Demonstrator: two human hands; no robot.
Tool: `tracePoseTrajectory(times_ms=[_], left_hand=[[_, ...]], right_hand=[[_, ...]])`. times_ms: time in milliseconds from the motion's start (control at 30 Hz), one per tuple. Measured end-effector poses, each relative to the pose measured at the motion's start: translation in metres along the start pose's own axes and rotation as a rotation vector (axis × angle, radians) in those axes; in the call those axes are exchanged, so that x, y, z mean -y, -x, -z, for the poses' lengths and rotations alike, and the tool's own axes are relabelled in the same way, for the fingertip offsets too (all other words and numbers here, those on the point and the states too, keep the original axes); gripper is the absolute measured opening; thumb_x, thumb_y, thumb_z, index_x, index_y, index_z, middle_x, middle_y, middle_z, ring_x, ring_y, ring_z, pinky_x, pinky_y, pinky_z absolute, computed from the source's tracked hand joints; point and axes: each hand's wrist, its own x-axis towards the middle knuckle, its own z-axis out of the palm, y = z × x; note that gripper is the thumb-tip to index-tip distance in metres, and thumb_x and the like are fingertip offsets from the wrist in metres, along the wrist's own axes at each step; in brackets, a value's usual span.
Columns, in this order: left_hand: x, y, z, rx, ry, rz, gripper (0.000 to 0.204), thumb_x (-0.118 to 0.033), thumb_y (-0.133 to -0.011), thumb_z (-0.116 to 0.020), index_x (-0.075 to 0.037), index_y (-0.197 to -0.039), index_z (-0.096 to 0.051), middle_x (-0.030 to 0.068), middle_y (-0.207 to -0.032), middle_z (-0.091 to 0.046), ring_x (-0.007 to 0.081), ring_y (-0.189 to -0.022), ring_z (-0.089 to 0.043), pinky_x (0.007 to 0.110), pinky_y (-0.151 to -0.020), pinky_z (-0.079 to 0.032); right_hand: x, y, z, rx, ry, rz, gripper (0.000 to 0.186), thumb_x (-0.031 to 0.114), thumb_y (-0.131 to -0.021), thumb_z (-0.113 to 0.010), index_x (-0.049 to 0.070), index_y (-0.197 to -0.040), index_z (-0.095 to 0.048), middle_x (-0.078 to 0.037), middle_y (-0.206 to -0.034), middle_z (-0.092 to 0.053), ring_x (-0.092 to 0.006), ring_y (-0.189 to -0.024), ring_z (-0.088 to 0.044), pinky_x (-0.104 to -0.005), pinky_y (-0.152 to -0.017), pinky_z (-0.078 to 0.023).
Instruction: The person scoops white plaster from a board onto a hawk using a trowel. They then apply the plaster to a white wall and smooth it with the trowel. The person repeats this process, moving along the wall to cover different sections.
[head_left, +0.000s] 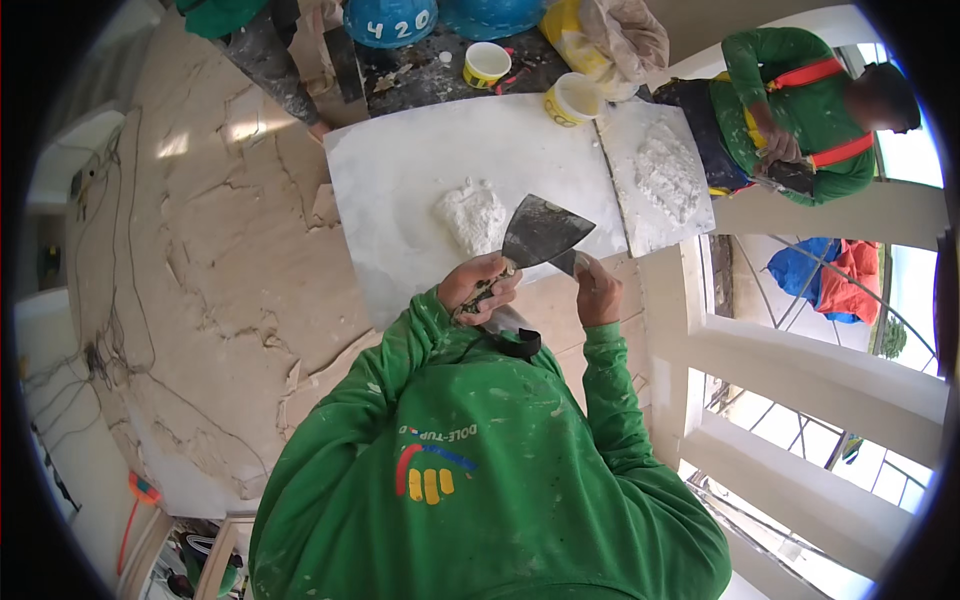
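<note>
At the bench [400, 155], the left grip [480, 288] clasps a wide scraper [543, 231], probably light and stiff, by its handle, seemingly the safest hold, while the right grip [598, 292] pinches a smaller blade [567, 262].

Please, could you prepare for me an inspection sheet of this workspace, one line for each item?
Surface: white board, with an adjoining board at right.
Job's things: wide scraper; smaller dark tool at its blade; white powder heap, with a second heap on the adjoining board.
Clutter: a tub and another tub beyond; sack; blue round objects, kind unclear.
Hands: left hand grips the scraper's handle; right hand grips the smaller tool.
Cables: loose dark cables on the floor, far left.
Surroundings: co-worker at right; another person partly visible, upper left.
</note>
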Motion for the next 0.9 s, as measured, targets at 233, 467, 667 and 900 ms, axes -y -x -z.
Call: tracePoseTrajectory(times_ms=[233,467,667,900], left_hand=[[0.002,0.015,-0.028,-0.605,-0.734,-0.001,0.019,-0.022,-0.096,-0.05,-0.007,-0.103,-0.04,0.0042,-0.074,-0.047,0.0112,-0.053,-0.048,0.028,-0.036,-0.041],[0.021,0.048,-0.031,-0.639,-1.018,0.192,0.022,-0.02,-0.096,-0.051,-0.004,-0.108,-0.041,0.0034,-0.069,-0.047,0.0104,-0.049,-0.047,0.028,-0.035,-0.041],[0.005,0.143,-0.004,-0.808,-0.827,-0.067,0.021,-0.02,-0.095,-0.052,-0.007,-0.109,-0.042,0.0037,-0.072,-0.049,0.0116,-0.048,-0.048,0.028,-0.035,-0.041],[0.001,0.223,-0.001,-1.104,-0.712,-0.327,0.016,-0.02,-0.095,-0.052,-0.011,-0.102,-0.041,0.0025,-0.066,-0.046,0.0105,-0.046,-0.046,0.026,-0.034,-0.038]], right_hand=[[0.033,0.011,0.02,-0.135,0.149,0.434,0.035,-0.004,-0.083,-0.054,0.007,-0.114,-0.065,-0.011,-0.108,-0.067,-0.0289,-0.101,-0.066,-0.0376,-0.083,-0.054],[0.05,-0.04,-0.048,-0.012,0.105,0.623,0.047,-0.007,-0.074,-0.055,0.011,-0.116,-0.063,-0.009,-0.11,-0.066,-0.0282,-0.1,-0.065,-0.0372,-0.083,-0.055],[0.054,-0.057,-0.076,0.081,0.017,0.394,0.025,-0.001,-0.084,-0.058,0.008,-0.106,-0.065,-0.016,-0.097,-0.067,-0.0359,-0.079,-0.065,-0.0381,-0.068,-0.055],[-0.049,-0.014,-0.085,0.212,-0.772,-0.664,0.022,0.013,-0.088,-0.064,0.0,-0.106,-0.063,-0.008,-0.091,-0.066,-0.0219,-0.08,-0.067,-0.0348,-0.071,-0.055]])
